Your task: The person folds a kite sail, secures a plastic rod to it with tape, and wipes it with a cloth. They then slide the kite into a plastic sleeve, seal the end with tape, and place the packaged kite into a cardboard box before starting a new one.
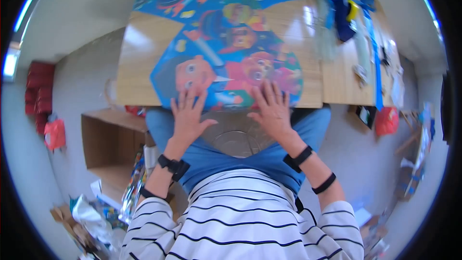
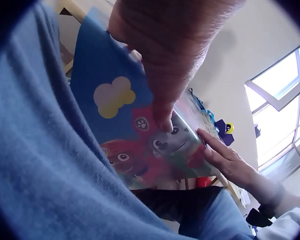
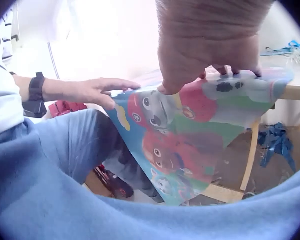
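Note:
A thin printed sheet (image 1: 219,70) with cartoon characters on blue lies across the wooden table (image 1: 137,79). Both hands rest on it near the table's front edge, palms down, fingers spread and straight. The left hand (image 1: 188,118) touches its left part, and the right hand (image 1: 273,115) touches its right part, thumbs pointing toward each other. In the left wrist view the sheet (image 2: 107,75) hangs down over the edge in front of the person's legs. From the right wrist view, the hanging part (image 3: 185,145) looks slightly see-through and tapers downward. Neither hand grips anything.
Blue ribbons or strips (image 1: 378,67) and a dark blue item with a yellow part (image 1: 352,12) lie on the table's right. An open cardboard box (image 1: 113,139) stands on the floor at left. Red bags (image 1: 386,121) and assorted clutter sit on both sides.

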Demonstrator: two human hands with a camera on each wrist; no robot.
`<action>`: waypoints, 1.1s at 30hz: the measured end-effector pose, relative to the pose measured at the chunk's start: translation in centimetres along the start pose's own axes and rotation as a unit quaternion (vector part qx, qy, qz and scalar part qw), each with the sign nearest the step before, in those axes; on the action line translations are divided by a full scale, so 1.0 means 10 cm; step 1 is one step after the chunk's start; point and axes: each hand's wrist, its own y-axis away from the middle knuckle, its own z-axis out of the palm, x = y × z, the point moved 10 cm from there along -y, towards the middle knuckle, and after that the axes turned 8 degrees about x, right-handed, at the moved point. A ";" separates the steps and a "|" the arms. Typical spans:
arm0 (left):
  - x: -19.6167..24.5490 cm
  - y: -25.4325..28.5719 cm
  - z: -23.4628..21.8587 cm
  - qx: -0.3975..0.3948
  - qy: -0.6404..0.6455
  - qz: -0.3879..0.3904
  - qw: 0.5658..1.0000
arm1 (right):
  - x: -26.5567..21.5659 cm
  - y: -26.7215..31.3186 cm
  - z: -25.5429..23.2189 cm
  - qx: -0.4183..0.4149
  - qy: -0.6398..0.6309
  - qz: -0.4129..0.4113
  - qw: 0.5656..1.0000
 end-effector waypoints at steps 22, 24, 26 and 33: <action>2.66 -0.34 -2.54 -0.228 0.853 0.351 0.313 | 0.00 -0.05 -0.13 0.023 -0.015 -0.002 1.000; 2.72 -0.30 -2.58 -0.235 0.856 0.353 0.295 | -0.06 -0.02 -0.08 0.013 -0.023 -0.011 1.000; 2.74 -0.27 -2.59 -0.234 0.858 0.354 0.291 | -0.10 -0.01 -0.06 0.005 -0.030 -0.023 0.999; 2.86 -0.30 -2.63 -0.228 0.852 0.354 0.311 | -0.14 0.03 -0.05 0.003 -0.039 -0.047 0.998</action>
